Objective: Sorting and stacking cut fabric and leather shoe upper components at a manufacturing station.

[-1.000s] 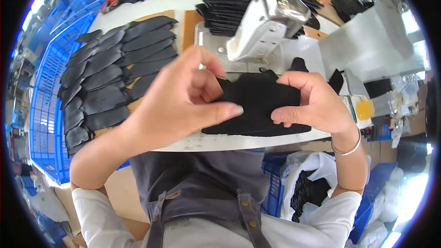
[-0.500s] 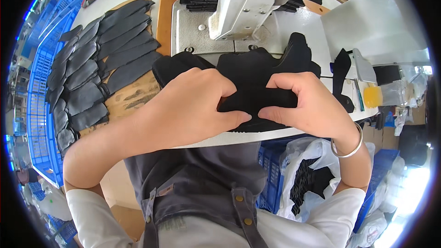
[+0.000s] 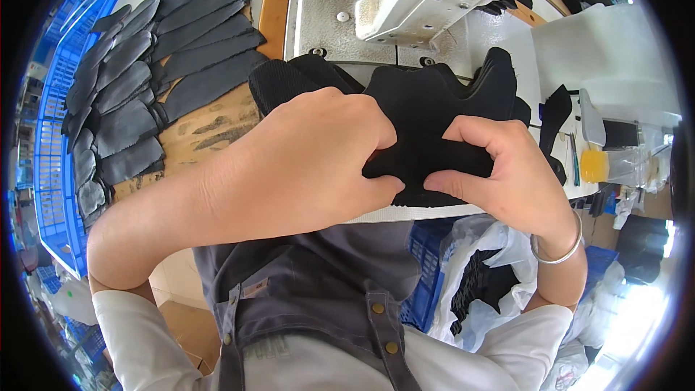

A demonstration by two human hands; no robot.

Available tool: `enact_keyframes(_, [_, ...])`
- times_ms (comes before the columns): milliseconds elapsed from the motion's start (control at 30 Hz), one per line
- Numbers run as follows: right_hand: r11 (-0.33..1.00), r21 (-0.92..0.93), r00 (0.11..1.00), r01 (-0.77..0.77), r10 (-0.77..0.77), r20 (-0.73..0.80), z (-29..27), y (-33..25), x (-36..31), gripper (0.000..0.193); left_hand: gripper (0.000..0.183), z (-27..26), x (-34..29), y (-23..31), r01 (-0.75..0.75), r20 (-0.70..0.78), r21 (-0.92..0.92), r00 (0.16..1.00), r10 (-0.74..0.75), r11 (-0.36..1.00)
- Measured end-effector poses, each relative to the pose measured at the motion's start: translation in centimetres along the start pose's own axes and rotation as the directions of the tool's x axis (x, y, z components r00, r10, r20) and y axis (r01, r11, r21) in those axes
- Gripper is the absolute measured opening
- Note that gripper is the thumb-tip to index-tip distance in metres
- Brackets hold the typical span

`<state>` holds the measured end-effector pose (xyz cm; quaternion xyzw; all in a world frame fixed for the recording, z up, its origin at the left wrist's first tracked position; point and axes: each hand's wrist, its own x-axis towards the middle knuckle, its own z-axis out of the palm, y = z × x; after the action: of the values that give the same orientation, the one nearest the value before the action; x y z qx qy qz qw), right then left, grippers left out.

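Observation:
A stack of black cut fabric pieces [image 3: 420,98] with curved outlines lies at the front of the white sewing machine bed [image 3: 340,32]. My left hand [image 3: 318,163] grips its near part from the left, thumb below and curled fingers above. From the right, my right hand [image 3: 503,166] pinches the same fabric with its thumb and bent fingers, the two thumb tips a short way apart. Some fingertips are hidden behind the cloth. The sewing machine head [image 3: 434,3] stands just beyond the stack; its needle area cannot be made out.
On the left, overlapping dark cut pieces [image 3: 134,130] cover a worn brown board [image 3: 195,137] beside a blue plastic crate [image 3: 47,166]. Below the table edge, a white plastic bag [image 3: 456,261] holds black scraps. A yellow-ended container [image 3: 595,166] lies at right.
The view has shifted, so the machine and table sit farther right and higher in the picture. Both hands keep much the same grip on the black fabric.

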<state>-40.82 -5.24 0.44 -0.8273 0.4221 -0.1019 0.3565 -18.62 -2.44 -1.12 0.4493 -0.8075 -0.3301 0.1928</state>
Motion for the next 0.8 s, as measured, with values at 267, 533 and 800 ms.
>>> enact_keyframes(267, [0.999,-0.040,1.000,0.014,-0.015,-0.005,0.2,-0.2,0.0,0.029,0.039,0.1,-0.1,0.2,0.007,0.024,0.011,1.000,-0.008,1.000])
enact_keyframes(533, [0.961,-0.252,0.992,0.116,-0.126,-0.023,0.6,-0.9,0.1,0.042,0.033,-0.4,-0.5,0.7,-0.002,0.006,0.230,1.000,0.001,0.973])
enact_keyframes(800, [0.929,-0.369,0.994,-0.002,0.043,0.102,-0.2,-2.0,0.9,0.042,0.028,-1.1,-1.3,-0.4,0.023,-0.013,0.145,1.000,-0.021,0.989])
